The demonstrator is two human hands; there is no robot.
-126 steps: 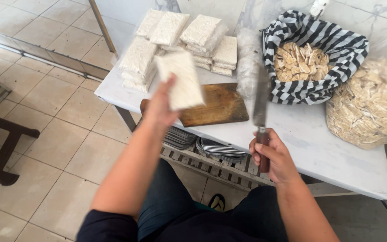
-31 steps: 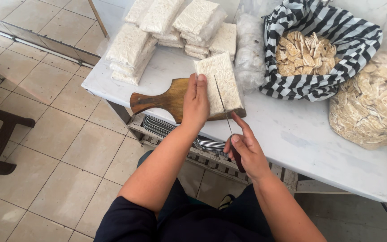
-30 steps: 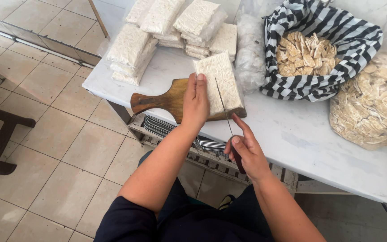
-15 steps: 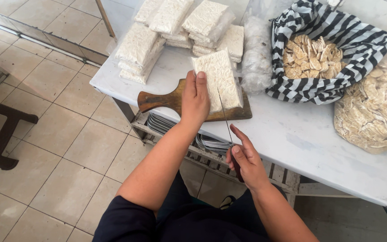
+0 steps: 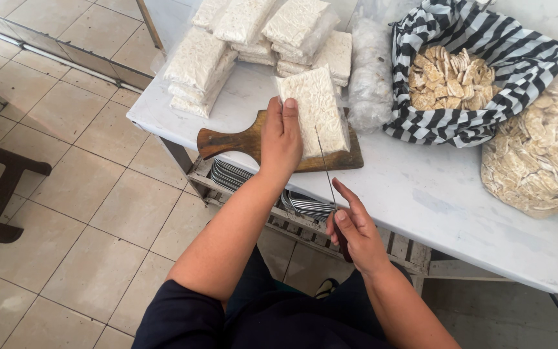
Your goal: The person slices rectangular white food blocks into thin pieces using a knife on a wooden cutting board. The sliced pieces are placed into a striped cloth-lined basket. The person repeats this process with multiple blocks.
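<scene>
- Two hands working at the white worktop (image 5: 434, 194).
- Left hand (image 5: 281, 139) lying flat, steadying the pale rectangular plastic-wrapped block (image 5: 314, 110) on the brown wooden cutting board (image 5: 240, 139).
- Right hand (image 5: 353, 226) gripping the long thin-bladed knife (image 5: 326, 168), its blade resting against the block.

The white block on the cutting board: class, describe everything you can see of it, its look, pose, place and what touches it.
The white block is a flat, rectangular slab, off-white with a grainy, pebbled surface, seemingly wrapped in clear film. It lies flat on the brown wooden cutting board, long side running away from the person, on the white table. The left hand rests against its left edge. The knife, held by the right hand, has its thin blade over the block's near right part.
</scene>
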